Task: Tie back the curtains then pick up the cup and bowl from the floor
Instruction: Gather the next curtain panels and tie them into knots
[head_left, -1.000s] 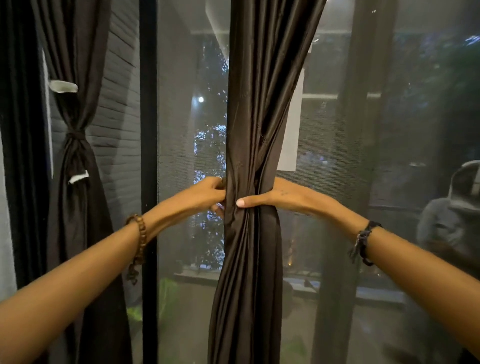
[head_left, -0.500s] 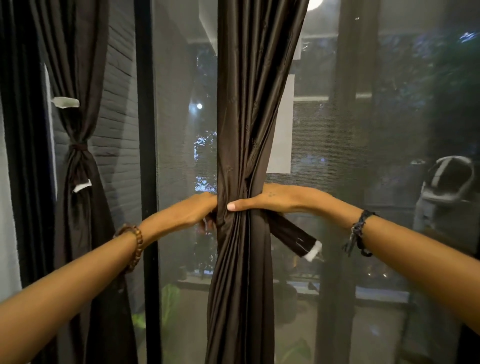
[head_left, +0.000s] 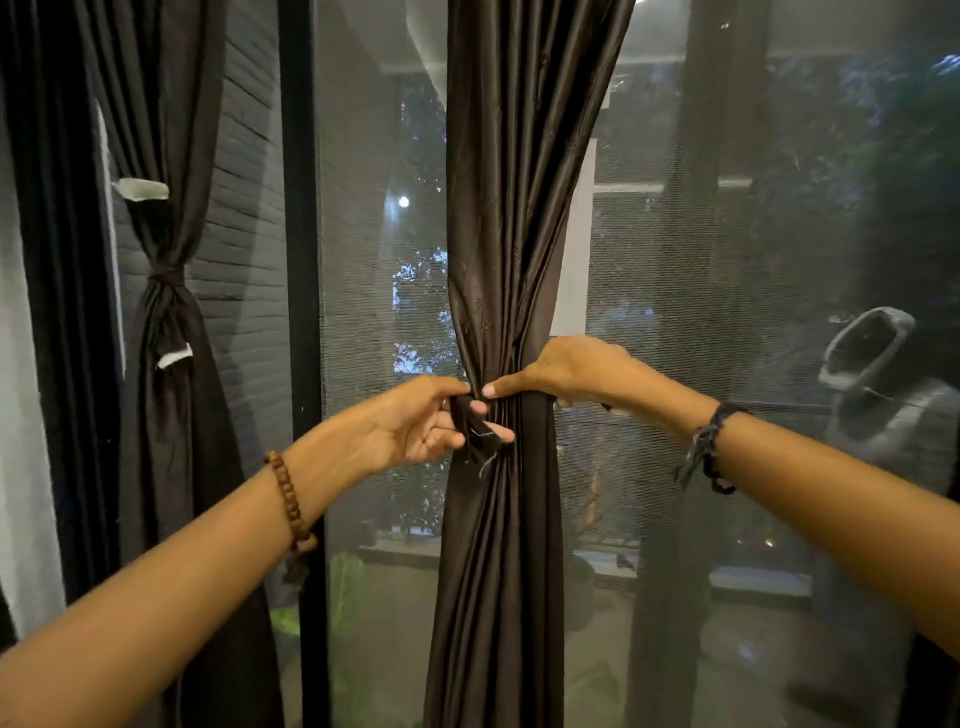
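Note:
A dark brown curtain (head_left: 511, 218) hangs gathered in the middle of the window. My left hand (head_left: 421, 421) pinches the frayed end of a dark fabric tie (head_left: 475, 423) at the curtain's left side. My right hand (head_left: 566, 371) wraps around the bunched curtain at the same height, its thumb pressed against the front folds. A second dark curtain (head_left: 166, 338) at the left is bound at its waist by a knotted tie (head_left: 166, 274). No cup or bowl is in view.
A black window frame post (head_left: 301, 270) stands between the two curtains. Mesh-covered glass (head_left: 727, 312) fills the background, reflecting a person at the right edge. A white wall strip (head_left: 21, 467) runs down the far left.
The tie's loose end, seen hanging at the right half a second ago, has come round to the front left, where my left hand now holds it. Both hands sit closer together.

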